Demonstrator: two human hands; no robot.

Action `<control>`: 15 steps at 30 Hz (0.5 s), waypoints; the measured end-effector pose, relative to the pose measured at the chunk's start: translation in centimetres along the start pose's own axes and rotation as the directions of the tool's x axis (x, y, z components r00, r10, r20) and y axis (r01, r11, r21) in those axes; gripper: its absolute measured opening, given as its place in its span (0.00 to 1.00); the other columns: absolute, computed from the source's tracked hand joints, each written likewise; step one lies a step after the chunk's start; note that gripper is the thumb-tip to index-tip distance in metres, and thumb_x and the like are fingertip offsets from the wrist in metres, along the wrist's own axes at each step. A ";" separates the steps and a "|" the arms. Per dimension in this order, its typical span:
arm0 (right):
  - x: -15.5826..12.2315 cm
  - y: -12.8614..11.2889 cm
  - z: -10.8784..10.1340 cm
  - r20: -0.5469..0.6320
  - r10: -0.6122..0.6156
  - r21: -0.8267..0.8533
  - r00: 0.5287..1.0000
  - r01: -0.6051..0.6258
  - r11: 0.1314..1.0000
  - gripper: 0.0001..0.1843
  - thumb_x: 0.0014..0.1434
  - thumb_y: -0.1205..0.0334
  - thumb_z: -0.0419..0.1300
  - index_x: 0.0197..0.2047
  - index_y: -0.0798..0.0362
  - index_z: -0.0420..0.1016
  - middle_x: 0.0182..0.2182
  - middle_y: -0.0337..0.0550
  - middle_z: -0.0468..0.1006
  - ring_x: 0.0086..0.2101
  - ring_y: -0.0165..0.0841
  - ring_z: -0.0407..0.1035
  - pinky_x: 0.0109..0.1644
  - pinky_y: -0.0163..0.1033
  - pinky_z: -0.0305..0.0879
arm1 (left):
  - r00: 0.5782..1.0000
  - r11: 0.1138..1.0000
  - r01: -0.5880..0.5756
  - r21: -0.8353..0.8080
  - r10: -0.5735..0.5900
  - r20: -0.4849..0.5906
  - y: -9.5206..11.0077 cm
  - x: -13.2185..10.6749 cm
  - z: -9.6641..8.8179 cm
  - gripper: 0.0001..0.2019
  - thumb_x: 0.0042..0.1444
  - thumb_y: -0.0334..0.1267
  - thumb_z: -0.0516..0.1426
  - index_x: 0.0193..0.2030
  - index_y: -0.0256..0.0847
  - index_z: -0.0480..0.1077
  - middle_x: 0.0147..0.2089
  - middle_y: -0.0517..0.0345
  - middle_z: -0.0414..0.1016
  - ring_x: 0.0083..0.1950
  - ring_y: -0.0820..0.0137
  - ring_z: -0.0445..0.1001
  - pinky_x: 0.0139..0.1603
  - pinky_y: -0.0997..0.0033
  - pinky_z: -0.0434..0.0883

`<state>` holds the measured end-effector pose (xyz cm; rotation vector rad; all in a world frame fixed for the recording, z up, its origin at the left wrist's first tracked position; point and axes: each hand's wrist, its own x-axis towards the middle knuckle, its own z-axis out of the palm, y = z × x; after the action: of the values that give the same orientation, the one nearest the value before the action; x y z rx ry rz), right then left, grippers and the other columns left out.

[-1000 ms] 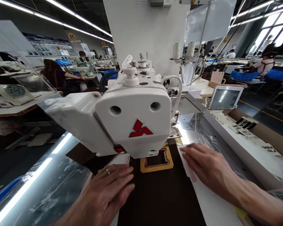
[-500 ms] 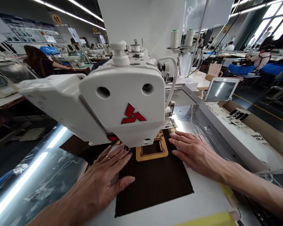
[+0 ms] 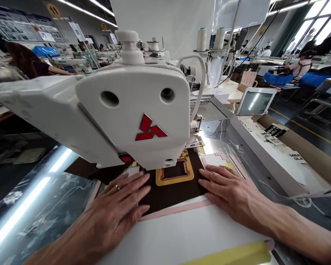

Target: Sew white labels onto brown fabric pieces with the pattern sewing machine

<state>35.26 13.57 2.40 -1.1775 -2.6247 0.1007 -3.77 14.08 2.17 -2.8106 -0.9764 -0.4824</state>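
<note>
My left hand (image 3: pixel 118 206) lies flat with spread fingers on the left part of a dark brown fabric piece (image 3: pixel 169 193) under the head of a white sewing machine (image 3: pixel 132 106). A ring shows on one finger. My right hand (image 3: pixel 228 191) lies flat and open on the fabric's right edge. Between the hands, under the machine head, sits a yellow frame-shaped clamp (image 3: pixel 175 173) with a brown opening. The fabric rests in a white template board (image 3: pixel 187 235) with a pink border strip.
A small screen (image 3: pixel 255 103) stands at the right, beside a cardboard tray (image 3: pixel 306 151) of printed labels. Two thread cones (image 3: pixel 209 38) stand behind the machine. Shiny metal table surface (image 3: pixel 44 206) spreads left. Other people sit at machines in the background.
The fabric and template slid away from me, further under the machine head, with both hands pressing on them. The pink border of the template now shows at the fabric's near edge.
</note>
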 end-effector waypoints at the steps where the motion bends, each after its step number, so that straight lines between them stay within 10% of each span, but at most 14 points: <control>1: -0.6 -0.5 0.1 0.004 -0.003 -0.024 1.000 0.003 1.000 0.20 0.78 0.56 0.52 0.67 0.46 0.75 0.70 0.39 0.69 0.69 0.48 0.64 0.69 0.60 0.68 | 0.998 0.999 -0.049 0.010 0.049 0.031 0.2 -0.3 -0.1 0.23 0.75 0.43 0.55 0.73 0.41 0.65 0.76 0.54 0.64 0.77 0.59 0.60 0.76 0.58 0.61; 9: -2.9 -2.0 1.5 -0.138 -0.038 -0.095 0.990 0.025 0.995 0.19 0.78 0.57 0.53 0.65 0.46 0.75 0.70 0.38 0.70 0.67 0.43 0.66 0.73 0.57 0.58 | 0.997 0.997 -0.073 0.040 0.073 0.003 1.2 -1.9 -0.4 0.25 0.76 0.47 0.53 0.74 0.40 0.65 0.78 0.51 0.60 0.80 0.58 0.55 0.82 0.58 0.47; 15: -3.4 -2.2 1.5 -0.185 -0.043 -0.074 0.982 0.029 0.997 0.17 0.77 0.51 0.56 0.62 0.44 0.79 0.65 0.35 0.76 0.63 0.40 0.71 0.76 0.53 0.50 | 1.000 0.999 -0.025 -0.033 0.024 -0.005 2.4 -3.8 0.6 0.27 0.76 0.51 0.51 0.78 0.50 0.58 0.72 0.59 0.71 0.75 0.59 0.65 0.81 0.55 0.54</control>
<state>35.41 9.67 0.63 -1.1030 -2.5012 -0.1064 -4.94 10.10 0.28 -2.8462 -0.9406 -0.5061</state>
